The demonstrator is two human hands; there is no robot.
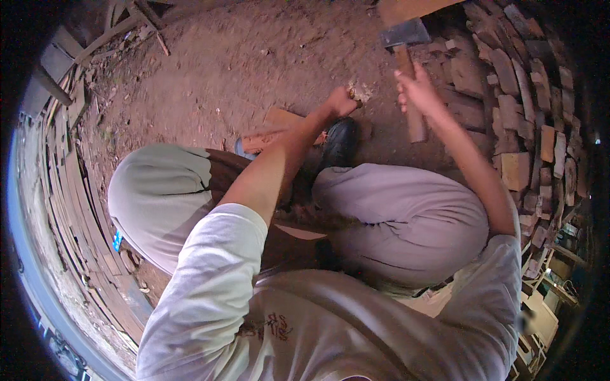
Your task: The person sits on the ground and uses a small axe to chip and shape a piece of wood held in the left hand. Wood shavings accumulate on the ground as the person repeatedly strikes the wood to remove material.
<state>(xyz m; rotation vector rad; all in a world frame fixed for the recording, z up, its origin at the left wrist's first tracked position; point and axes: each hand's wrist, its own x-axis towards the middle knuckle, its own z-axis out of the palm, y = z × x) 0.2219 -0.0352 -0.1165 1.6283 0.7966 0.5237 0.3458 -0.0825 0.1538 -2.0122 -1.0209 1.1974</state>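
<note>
My right hand (419, 92) grips the wooden handle of a hammer (405, 60), fingers wrapped around it. Its dark, blocky head is raised at the upper right. To the left, my left hand (342, 103) is closed low over the dirt. Beside its knuckles is a pale, rough patch (362, 93), perhaps splintered wood or chips; whatever is inside the fist is hidden. Just below that hand is a dark shoe (340, 141). A reddish-brown piece of wood (262, 140) lies partly behind my left forearm.
Stacked wood offcuts (508, 108) form a wall on the right. Long boards (79, 216) are piled at the left. An orange-brown plank (416, 9) shows at the top edge, by the hammer head. Bare dirt ground (241, 70) stretches ahead of my bent knees.
</note>
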